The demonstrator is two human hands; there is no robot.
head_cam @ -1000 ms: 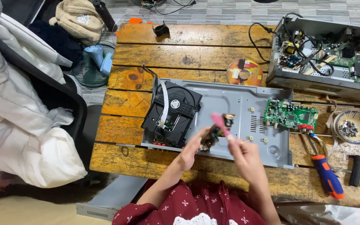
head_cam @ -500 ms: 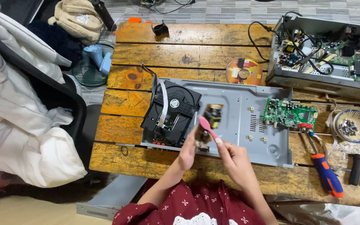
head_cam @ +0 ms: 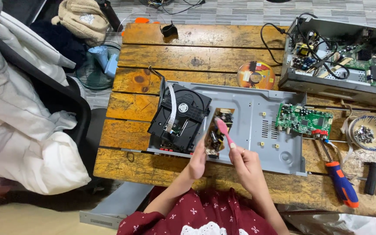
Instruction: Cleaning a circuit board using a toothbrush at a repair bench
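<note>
Table: worn wooden planks, orange-brown, dark knots and stains, gaps between the boards. Floor: grey tiles in a striped pattern at the top edge; pale, smooth stretch at the lower left. Chair: black, left of the table, heaped with white and grey cloth. Beige knitted garment: on the floor beyond the table's far left corner, beside dark fabric. Fan grille: round, wire, just left of the table. Grey metal cover: flat on the floor below the table's near edge. Light: even, soft, no hard shadows.
</note>
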